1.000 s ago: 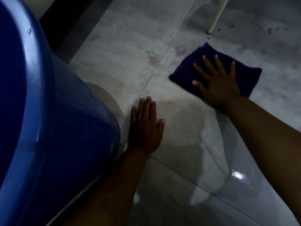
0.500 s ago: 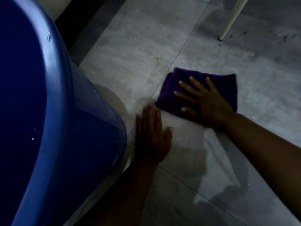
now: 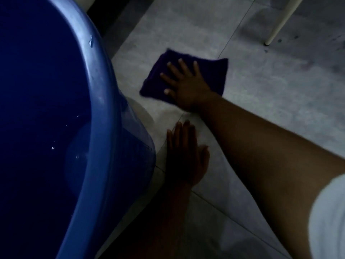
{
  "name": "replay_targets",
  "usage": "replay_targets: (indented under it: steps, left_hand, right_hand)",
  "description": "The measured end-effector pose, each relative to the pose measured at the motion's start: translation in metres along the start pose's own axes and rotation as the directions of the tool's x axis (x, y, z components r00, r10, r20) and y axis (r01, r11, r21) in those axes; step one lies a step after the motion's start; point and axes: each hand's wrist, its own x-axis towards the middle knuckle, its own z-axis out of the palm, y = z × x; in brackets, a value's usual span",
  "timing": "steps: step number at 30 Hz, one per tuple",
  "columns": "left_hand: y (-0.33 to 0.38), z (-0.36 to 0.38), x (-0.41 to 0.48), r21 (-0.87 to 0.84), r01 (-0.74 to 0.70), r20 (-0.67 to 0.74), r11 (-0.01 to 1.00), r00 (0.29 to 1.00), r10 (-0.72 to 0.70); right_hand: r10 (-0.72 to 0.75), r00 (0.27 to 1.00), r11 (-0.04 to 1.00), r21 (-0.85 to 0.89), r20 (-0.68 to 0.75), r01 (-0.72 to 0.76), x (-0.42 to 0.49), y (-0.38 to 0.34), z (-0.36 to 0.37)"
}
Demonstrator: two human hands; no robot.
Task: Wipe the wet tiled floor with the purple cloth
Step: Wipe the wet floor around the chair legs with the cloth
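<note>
A: Obs. — right hand [image 3: 186,86] lies flat on the purple cloth [image 3: 214,71], fingers spread, palm pressing it to the tiled floor [image 3: 261,113]. Nothing gripped; it is a press, not a pinch

B: Left hand [image 3: 184,156]?

A: Flat on the floor, fingers together, empty, near the blue tub [image 3: 104,101]. Looks like a brace for body weight. The two hands sit apart, the right arm crossing just above the left fingertips

B: Cloth position?

A: On the tile between the tub and a pale furniture leg [image 3: 280,25], closer to the tub

B: Technique note for the stroke?

A: My judgement: keep the whole palm down so the folded cloth stays flat, overlap each pass, and work along the tub base where water likely collects. Lighting is dim; I cannot tell which patches are wet

B: Risk?

A: Cloth may bunch at its free edge; the bracing hand could slip on a wet tile

B: Count?

A: One cloth, one tub, one leg, two hands, one white sleeve [image 3: 328,217]
</note>
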Motion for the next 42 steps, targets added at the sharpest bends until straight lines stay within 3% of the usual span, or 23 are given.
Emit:
replay_targets:
  steps: [3,5,7,10,13,16,18,23,25,28,32,36,39,42]
  left_hand:
    - [-0.001,0.000,-0.002,-0.036,0.004,-0.033,0.999,0.999,-0.005]
    - [-0.001,0.002,-0.004,-0.061,-0.020,-0.097,0.998,0.995,0.014]
    - [-0.001,0.002,-0.005,-0.068,-0.049,-0.143,0.997,0.989,0.039]
    - [0.000,-0.001,-0.003,-0.039,-0.027,-0.092,0.999,0.995,0.023]
    - [0.002,-0.002,-0.003,-0.007,-0.023,-0.082,1.000,0.996,0.023]
    - [0.005,-0.002,-0.004,-0.008,-0.018,-0.090,1.000,0.996,0.017]
    - [0.006,-0.003,-0.004,-0.018,-0.001,-0.089,1.000,0.996,0.000]
    - [-0.002,-0.003,-0.004,-0.152,-0.029,-0.144,0.988,0.990,0.007]
    - [-0.003,-0.002,-0.002,-0.154,0.008,-0.159,0.988,0.987,-0.032]
    - [0.007,-0.004,0.004,-0.112,0.048,-0.173,0.993,0.983,-0.067]
    - [0.034,-0.006,0.021,-0.088,-0.027,-0.193,0.996,0.981,0.009]
    - [0.070,0.000,0.047,-0.103,-0.079,-0.162,0.992,0.985,0.062]
    - [0.087,0.004,0.074,-0.125,-0.053,-0.136,0.991,0.990,0.036]
    - [0.091,0.010,0.086,-0.044,-0.027,-0.127,0.999,0.992,0.021]
  right_hand:
    - [-0.218,0.975,0.974,-0.046,0.051,0.220,-0.025,-0.006,0.014]
    - [-0.241,0.970,0.969,-0.046,0.037,0.242,-0.049,0.016,0.017]
    - [-0.147,0.989,0.989,-0.016,-0.015,0.147,-0.078,0.048,0.017]
    - [0.101,0.992,0.995,0.036,-0.070,-0.098,-0.120,0.107,0.015]
    - [0.327,0.943,0.942,0.099,-0.057,-0.320,-0.143,0.145,0.009]
    - [0.440,0.895,0.896,0.099,-0.068,-0.433,-0.144,0.131,0.011]
    - [0.408,0.910,0.912,0.081,-0.079,-0.402,-0.148,0.105,0.020]
    - [0.125,0.990,0.992,0.002,-0.061,-0.125,-0.226,0.052,0.050]
    - [0.114,0.992,0.993,0.010,-0.060,-0.113,-0.273,0.057,0.060]
    - [0.264,0.959,0.965,0.031,-0.104,-0.262,-0.320,0.105,0.060]
    - [0.571,0.819,0.821,0.039,-0.058,-0.570,-0.315,0.184,0.041]
    - [0.663,0.748,0.748,0.061,-0.030,-0.661,-0.255,0.201,0.028]
    - [0.592,0.805,0.806,0.070,-0.042,-0.588,-0.201,0.176,0.020]
    - [0.375,0.926,0.927,0.026,-0.051,-0.374,-0.172,0.140,0.021]
